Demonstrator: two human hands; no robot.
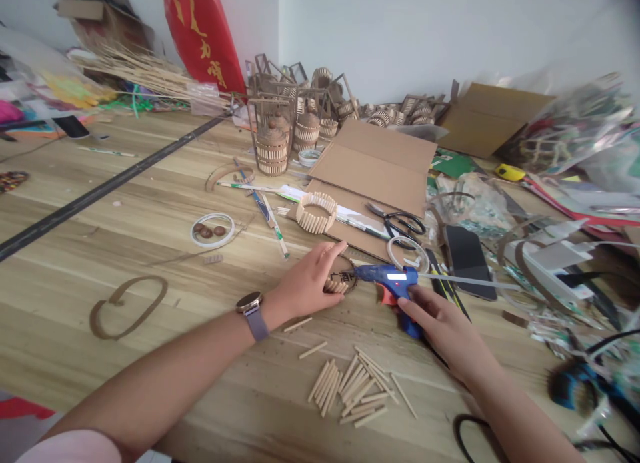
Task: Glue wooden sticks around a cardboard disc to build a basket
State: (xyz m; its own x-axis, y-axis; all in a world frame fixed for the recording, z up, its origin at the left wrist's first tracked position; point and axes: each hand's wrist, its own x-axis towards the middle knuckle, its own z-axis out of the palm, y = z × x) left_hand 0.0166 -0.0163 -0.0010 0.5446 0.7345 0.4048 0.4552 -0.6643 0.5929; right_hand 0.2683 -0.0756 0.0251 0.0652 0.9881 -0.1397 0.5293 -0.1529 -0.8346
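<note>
My left hand (307, 279), a watch at its wrist, is closed around a small ring with short wooden sticks (336, 287) along its near side. The hand covers most of that ring. In my right hand (443, 323) is a blue glue gun (385, 274) with an orange trigger, its nozzle pointing left at the ring's right edge. A clear glue stick runs out of the gun's back. Below my hands lies a pile of loose wooden sticks (355, 386). Beyond the left hand stands another ring of upright sticks (317, 214).
Scissors (407, 224), cardboard (373, 159) and a phone (470, 259) lie ahead and right. A white ring (213, 231) encircles several brown beads. A curled brown strip (129, 307) rests at left. Stick lanterns (273, 149) stand near the wall. Cables and plastic bags crowd the right.
</note>
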